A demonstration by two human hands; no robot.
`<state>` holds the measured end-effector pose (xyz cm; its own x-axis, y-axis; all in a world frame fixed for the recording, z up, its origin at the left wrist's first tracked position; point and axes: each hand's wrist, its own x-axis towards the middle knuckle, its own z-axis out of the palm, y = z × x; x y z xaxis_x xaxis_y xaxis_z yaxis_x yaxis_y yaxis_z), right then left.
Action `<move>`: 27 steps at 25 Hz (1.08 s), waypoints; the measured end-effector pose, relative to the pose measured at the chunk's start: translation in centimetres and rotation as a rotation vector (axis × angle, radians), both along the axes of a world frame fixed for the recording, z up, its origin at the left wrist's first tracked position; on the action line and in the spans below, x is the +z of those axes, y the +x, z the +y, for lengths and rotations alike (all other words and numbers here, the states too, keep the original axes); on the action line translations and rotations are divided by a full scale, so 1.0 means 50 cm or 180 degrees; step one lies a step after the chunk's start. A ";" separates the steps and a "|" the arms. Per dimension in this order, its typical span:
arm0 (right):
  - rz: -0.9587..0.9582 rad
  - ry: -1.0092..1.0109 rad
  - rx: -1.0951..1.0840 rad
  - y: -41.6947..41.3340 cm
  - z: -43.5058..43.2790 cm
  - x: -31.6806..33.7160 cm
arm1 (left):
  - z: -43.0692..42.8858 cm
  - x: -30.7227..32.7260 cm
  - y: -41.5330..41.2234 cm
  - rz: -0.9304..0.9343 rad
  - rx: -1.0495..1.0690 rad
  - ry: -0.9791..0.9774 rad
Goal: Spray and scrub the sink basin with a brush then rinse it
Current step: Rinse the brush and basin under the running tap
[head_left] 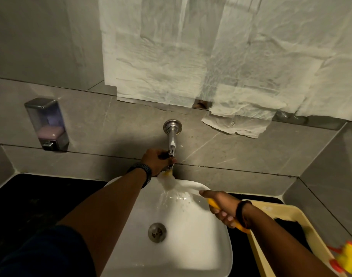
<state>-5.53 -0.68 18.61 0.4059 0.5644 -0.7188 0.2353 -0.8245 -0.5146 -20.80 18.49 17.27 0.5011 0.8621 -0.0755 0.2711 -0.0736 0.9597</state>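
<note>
Both hands busy: right hand [221,206] grips brush [213,205] over sink [191,246].

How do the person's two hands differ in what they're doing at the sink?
The left hand reaches up to the wall tap; the right hand stays low over the sink, gripping the brush's yellow handle. The left wrist has a wide dark band, the right a thin one. Both hands are bare.
</note>
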 end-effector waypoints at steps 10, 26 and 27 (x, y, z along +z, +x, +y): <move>-0.1845 0.0620 0.0902 0.009 -0.027 -0.017 | -0.015 0.003 0.037 0.1366 0.0800 0.1591; -0.3504 0.0819 0.1144 0.090 -0.068 -0.064 | 0.013 -0.011 0.030 0.1823 -0.0455 0.3199; -0.3594 0.0858 0.1215 0.090 -0.066 -0.064 | 0.013 -0.010 0.029 0.1821 -0.0465 0.3178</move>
<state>-1.04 -3.99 15.42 0.5018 0.8604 0.0888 0.8642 -0.5031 -0.0081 -19.35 19.13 16.76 0.7132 0.6025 0.3582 0.5731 -0.7955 0.1969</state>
